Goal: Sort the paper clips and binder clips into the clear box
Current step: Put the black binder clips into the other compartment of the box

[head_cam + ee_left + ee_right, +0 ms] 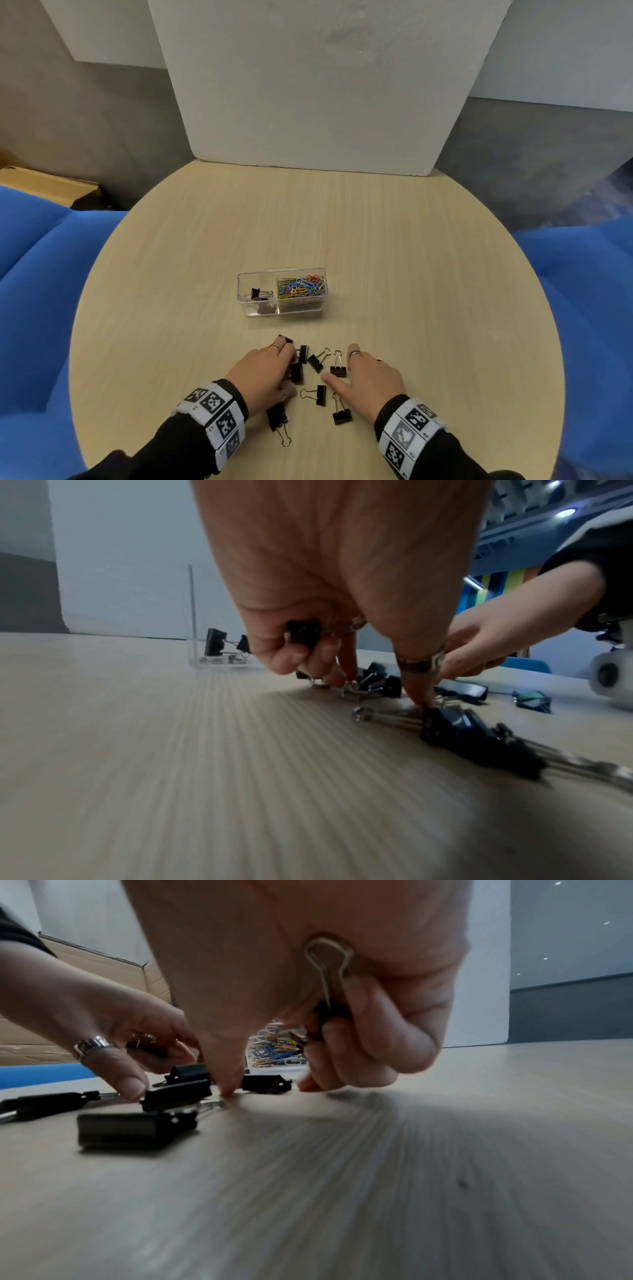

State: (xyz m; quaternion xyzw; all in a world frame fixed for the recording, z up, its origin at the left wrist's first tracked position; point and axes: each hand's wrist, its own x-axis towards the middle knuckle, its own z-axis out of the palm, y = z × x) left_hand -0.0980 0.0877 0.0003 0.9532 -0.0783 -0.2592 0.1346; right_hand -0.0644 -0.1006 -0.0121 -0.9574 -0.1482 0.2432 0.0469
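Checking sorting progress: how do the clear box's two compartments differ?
The left compartment holds only a few black binder clips; the right compartment is piled with colourful paper clips. Left shows bare floor, right looks nearly full. Both belong to one clear box.

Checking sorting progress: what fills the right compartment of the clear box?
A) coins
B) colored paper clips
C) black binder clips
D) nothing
B: in the head view the clear box has colored paper clips heaped in its right compartment, while a black binder clip lies in the left.
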